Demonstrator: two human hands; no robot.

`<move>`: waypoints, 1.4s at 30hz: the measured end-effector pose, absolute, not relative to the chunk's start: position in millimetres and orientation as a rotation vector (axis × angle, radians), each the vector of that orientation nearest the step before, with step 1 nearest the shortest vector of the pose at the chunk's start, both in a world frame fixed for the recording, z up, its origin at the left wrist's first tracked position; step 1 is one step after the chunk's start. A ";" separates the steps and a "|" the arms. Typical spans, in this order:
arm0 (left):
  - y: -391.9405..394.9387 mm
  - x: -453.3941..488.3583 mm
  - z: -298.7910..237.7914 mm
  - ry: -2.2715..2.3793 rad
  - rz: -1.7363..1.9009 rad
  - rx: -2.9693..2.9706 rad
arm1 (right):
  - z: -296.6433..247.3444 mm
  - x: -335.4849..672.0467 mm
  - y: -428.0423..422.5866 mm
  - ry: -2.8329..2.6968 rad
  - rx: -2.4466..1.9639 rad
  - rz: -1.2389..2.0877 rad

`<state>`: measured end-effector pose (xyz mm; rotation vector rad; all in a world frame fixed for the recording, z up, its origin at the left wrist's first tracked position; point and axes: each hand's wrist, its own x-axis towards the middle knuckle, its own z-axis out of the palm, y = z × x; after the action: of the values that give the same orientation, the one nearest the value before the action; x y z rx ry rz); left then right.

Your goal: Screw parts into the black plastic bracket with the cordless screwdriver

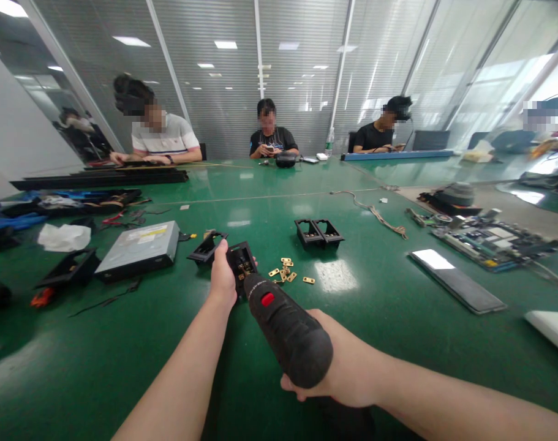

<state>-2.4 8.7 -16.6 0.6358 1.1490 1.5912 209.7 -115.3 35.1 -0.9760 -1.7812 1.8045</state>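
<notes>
My left hand (223,278) is closed around a black plastic housing (242,258) with brass-coloured parts inside it. In my right hand (322,361) is a black cordless drill (290,331) with a red button on top. The drill's front end points at the housing and hides part of it; whether its tip touches cannot be seen. Small brass plates (286,269) lie loose on the table just right of the housing. Beyond my left hand sits another black housing (207,247). A pair of similar black frames (318,233) stands farther back.
Left on the green table (242,211) are a disc drive (141,250), crumpled white tissue (64,237) and a black frame (70,269). To the right lie a phone-like slab (457,282), circuit boards (499,237) and a cord (375,211). Several people sit across the table.
</notes>
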 end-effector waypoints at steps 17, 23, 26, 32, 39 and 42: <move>6.7 -0.9 -13.9 1.137 1.579 0.632 | 32.1 212.9 -117.5 -1.671 -1.004 1.932; 5.5 0.4 -11.8 1.143 1.581 0.583 | 33.1 212.8 -117.2 -1.657 -1.003 1.927; 5.2 0.9 -10.9 1.145 1.580 0.587 | 33.4 212.6 -117.2 -1.662 -1.017 1.925; 5.9 1.0 -10.6 1.150 1.585 0.584 | 33.2 212.3 -116.7 -1.700 -0.954 1.902; 5.4 0.8 -11.8 1.151 1.593 0.594 | 33.2 212.3 -117.0 -1.644 -0.985 1.930; 5.6 0.7 -11.9 1.150 1.591 0.592 | 33.6 212.2 -117.4 -1.670 -0.985 1.920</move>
<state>0.7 5.6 -11.9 0.5916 1.1496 1.5905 212.2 -117.4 33.6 -0.9849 -1.6696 1.9196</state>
